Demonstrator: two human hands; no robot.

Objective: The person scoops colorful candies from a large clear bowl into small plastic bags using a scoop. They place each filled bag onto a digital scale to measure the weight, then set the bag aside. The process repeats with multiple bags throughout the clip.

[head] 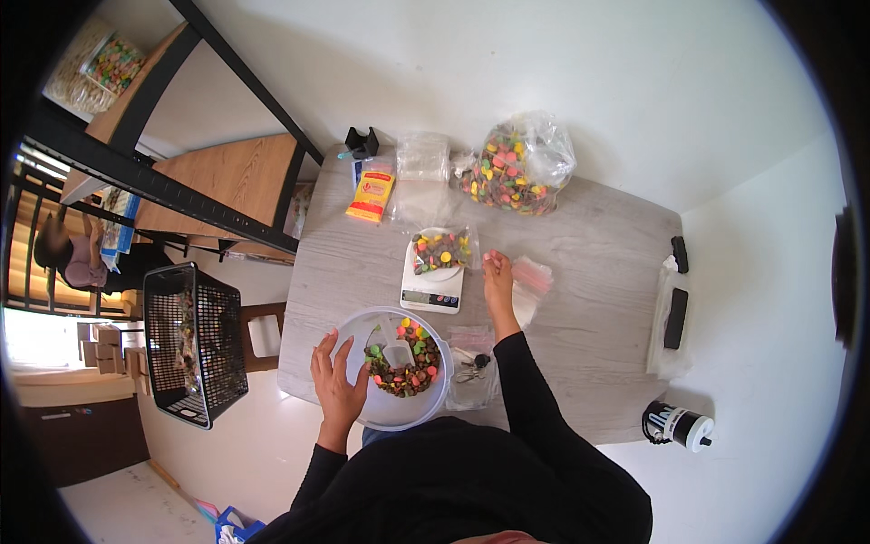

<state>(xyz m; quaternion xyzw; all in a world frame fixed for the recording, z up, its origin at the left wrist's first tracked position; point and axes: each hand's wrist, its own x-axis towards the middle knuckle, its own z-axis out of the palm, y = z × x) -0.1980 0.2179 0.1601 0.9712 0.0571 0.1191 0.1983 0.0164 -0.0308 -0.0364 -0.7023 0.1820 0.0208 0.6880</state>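
Note:
My left hand [336, 381] is over the left rim of a round translucent tub [387, 418], its fingers apart and nothing in them. In the tub lie coloured and brown candies [421, 381] and a clear plastic scoop [397, 350]. A small clear bag of the same candies [440, 251] rests on a white digital kitchen scale [414, 282]. Just right of that bag is my right hand [498, 268], fingertips bent together; whether they pinch the bag's clear edge cannot be told. Small zip bags [533, 289] lie beside this hand, and more bags [469, 394] with keys [472, 367] on them are near the tub.
A large clear bag of candies [510, 170], empty plastic bags [421, 163] and a yellow-red packet [372, 195] stand along the wall. A tumbler [680, 426] is at right. Left are a black basket [197, 347], a shelf [217, 180] and another person [78, 255].

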